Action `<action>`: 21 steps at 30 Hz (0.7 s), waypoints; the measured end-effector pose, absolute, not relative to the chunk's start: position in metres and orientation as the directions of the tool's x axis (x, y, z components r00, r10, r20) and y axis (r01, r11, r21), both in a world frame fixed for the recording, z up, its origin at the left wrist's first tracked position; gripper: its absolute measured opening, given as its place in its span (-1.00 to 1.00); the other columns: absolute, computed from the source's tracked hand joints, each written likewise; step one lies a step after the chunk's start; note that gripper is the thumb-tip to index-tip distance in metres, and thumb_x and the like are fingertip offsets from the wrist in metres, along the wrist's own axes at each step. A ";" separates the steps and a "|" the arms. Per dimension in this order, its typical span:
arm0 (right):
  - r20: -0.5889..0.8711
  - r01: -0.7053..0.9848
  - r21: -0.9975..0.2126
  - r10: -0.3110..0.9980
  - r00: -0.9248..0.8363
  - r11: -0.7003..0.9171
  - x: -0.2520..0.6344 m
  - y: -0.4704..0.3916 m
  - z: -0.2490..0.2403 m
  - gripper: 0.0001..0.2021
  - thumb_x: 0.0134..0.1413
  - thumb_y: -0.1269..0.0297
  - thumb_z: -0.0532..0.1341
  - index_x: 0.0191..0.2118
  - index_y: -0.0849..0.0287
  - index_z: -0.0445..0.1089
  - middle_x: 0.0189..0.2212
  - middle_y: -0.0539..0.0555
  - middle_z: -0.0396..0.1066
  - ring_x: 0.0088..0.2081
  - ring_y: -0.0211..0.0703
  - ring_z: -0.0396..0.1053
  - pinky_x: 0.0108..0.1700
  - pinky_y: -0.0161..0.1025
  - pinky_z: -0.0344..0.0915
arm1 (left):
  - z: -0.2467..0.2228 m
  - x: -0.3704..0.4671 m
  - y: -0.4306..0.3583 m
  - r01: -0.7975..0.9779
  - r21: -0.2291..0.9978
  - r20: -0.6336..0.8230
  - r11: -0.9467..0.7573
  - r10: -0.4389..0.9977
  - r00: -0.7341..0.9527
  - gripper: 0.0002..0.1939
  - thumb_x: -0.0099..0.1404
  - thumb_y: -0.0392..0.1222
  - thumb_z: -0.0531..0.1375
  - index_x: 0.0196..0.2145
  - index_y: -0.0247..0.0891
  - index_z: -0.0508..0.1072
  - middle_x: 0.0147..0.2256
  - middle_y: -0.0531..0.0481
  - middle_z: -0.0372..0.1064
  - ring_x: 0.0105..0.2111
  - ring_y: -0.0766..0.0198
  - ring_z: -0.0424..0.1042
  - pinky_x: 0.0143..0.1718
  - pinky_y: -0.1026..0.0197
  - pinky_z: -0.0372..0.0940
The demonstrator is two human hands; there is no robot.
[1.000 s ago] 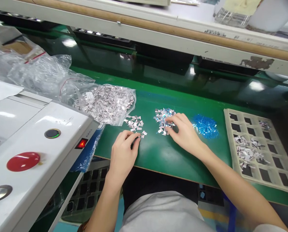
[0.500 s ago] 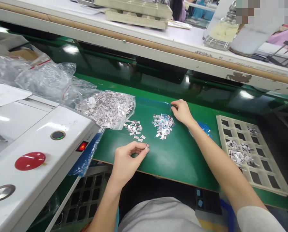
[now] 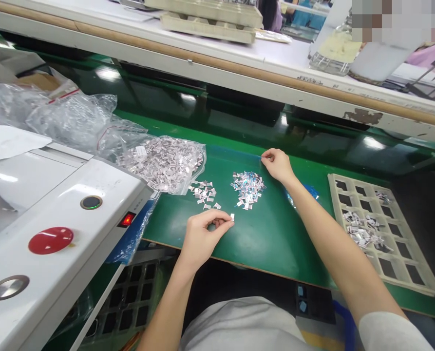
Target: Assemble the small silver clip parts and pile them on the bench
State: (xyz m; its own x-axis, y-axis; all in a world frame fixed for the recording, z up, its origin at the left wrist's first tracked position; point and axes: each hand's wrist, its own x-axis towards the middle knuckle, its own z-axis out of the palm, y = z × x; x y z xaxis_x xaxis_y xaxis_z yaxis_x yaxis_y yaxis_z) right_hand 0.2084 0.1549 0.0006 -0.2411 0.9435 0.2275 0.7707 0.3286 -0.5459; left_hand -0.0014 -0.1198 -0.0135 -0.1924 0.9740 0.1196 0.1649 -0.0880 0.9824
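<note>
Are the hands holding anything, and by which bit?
The left hand pinches a small whitish piece by its lower end, with its top sticking up. Whether the right hand holds anything cannot be told.

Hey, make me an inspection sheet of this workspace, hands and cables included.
Surface: green tabletop, glossy.
Job's things: small white piece; heap of small pieces; smaller cluster beside a filled clear bag; compartment tray, some compartments occupied.
Clutter: blue scraps, partly hidden; crumpled clear bags.
Hands: left hand pinches the small white piece; right hand has fingertips together, contents unclear.
Cables: nothing seen.
Surroundings: white machine with lit red switch at left; raised shelf beyond the tabletop.
</note>
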 end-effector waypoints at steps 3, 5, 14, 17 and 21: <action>0.274 0.755 -0.556 0.934 -0.229 0.348 0.207 0.147 0.003 -0.90 0.12 0.37 0.22 -0.31 0.16 0.50 -0.31 0.13 0.53 -0.32 -0.04 0.43 -0.05 -0.03 0.43 | -0.015 -0.001 -0.119 0.164 0.981 0.132 -0.101 0.972 -0.194 -0.95 0.32 -0.22 0.37 -0.30 -0.17 0.68 -0.30 -0.05 0.62 -0.33 0.20 0.54 -0.24 0.16 0.44; 0.353 0.714 -0.564 0.903 -0.243 0.413 0.205 0.129 0.008 -0.90 0.17 0.37 0.20 -0.31 0.14 0.48 -0.26 0.15 0.53 -0.28 -0.03 0.45 -0.07 -0.04 0.43 | -0.014 -0.001 -0.120 0.166 0.981 0.136 -0.103 0.970 -0.203 -0.94 0.33 -0.24 0.36 -0.30 -0.17 0.68 -0.29 -0.04 0.63 -0.30 0.19 0.55 -0.22 0.16 0.44; 0.162 0.383 -0.776 0.746 -0.646 0.501 0.188 -0.026 0.044 -0.88 0.39 0.35 0.19 -0.14 0.08 0.50 -0.21 0.04 0.59 -0.19 -0.10 0.53 -0.10 -0.14 0.44 | -0.016 0.004 -0.120 0.245 0.969 0.097 -0.026 0.954 -0.285 -0.95 0.31 -0.26 0.37 -0.31 -0.16 0.68 -0.33 0.02 0.63 -0.35 0.23 0.55 -0.24 0.19 0.42; 0.142 0.374 -0.775 0.717 -0.683 0.509 0.185 -0.040 0.042 -0.87 0.42 0.35 0.17 -0.12 0.06 0.48 -0.21 0.04 0.59 -0.19 -0.10 0.53 -0.10 -0.13 0.44 | -0.015 0.006 -0.119 0.272 0.962 0.095 -0.007 0.945 -0.312 -0.95 0.29 -0.24 0.37 -0.32 -0.15 0.69 -0.36 0.04 0.63 -0.40 0.24 0.52 -0.29 0.20 0.40; 0.211 0.354 -0.770 0.735 -0.644 0.531 0.185 -0.037 0.034 -0.88 0.44 0.34 0.17 -0.09 0.06 0.47 -0.17 0.07 0.59 -0.14 -0.08 0.53 -0.03 -0.09 0.45 | -0.013 0.006 -0.118 0.304 0.953 0.107 -0.005 0.941 -0.320 -0.93 0.29 -0.25 0.36 -0.33 -0.15 0.69 -0.41 0.06 0.60 -0.45 0.27 0.47 -0.35 0.22 0.37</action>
